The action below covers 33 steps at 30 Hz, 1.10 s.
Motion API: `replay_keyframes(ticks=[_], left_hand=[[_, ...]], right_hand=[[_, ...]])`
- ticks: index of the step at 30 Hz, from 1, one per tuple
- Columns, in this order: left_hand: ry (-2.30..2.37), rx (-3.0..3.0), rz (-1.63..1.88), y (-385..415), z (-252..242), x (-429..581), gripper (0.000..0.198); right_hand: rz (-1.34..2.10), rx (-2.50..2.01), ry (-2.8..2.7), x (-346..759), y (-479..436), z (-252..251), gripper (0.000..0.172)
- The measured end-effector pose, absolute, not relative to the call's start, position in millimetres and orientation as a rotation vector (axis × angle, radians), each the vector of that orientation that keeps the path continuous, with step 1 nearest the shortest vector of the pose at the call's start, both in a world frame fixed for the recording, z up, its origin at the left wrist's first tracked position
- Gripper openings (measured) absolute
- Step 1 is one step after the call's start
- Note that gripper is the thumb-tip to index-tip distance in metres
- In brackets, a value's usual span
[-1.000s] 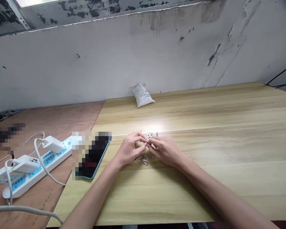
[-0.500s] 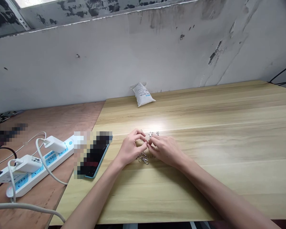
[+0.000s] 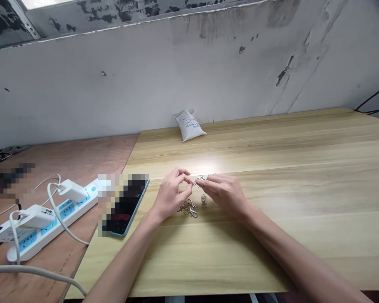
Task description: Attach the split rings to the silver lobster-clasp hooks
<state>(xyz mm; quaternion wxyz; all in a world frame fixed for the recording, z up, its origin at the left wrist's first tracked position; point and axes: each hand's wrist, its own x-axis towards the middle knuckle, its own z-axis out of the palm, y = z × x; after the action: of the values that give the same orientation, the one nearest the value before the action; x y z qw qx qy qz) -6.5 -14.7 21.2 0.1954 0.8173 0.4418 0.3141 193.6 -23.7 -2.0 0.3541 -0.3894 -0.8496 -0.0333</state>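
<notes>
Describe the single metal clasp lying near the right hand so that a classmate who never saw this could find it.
On the pale wooden tabletop, find the right hand. Just on the near side of its fingers lies a small silver-coloured clasp. Unlike the heaped clasps to its left, it lies alone.

We find the scene fairly bright, with the window [image 3: 47, 3] at the upper left blown out to white. A strong glare sits on the table [image 3: 303, 235] just beyond the fingers [image 3: 208, 184], and a paler sheen spreads rightward. Soft shadows lie beside the forearms [image 3: 284, 248]. We see the wall [image 3: 145, 84] darken toward the upper right corner, wide-angle stretching near the edges, and pixelated blocks partly covering the phone [image 3: 130, 212].
</notes>
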Motion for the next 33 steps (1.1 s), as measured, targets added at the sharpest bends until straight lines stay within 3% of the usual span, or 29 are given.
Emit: replay_keyframes(ticks=[5, 9, 22, 33], left_hand=[[1.275, 2.357, 0.888, -14.5, 21.0, -8.3, 0.007], [1.266, 2.465, 0.966, -14.4, 21.8, -8.8, 0.007], [1.1, 2.683, 1.035, -17.6, 28.0, -6.9, 0.006], [1.228, 2.639, 0.912, -16.0, 24.9, -8.8, 0.007]], right_hand=[[0.07, -1.004, -2.163, 187.2, -28.0, -0.9, 0.025], [0.395, -1.119, -1.969, 183.3, -25.5, 1.6, 0.018], [1.262, -0.958, -1.797, 187.7, -21.7, 0.7, 0.022], [0.683, -0.947, -1.885, 188.2, -23.0, 4.0, 0.012]])
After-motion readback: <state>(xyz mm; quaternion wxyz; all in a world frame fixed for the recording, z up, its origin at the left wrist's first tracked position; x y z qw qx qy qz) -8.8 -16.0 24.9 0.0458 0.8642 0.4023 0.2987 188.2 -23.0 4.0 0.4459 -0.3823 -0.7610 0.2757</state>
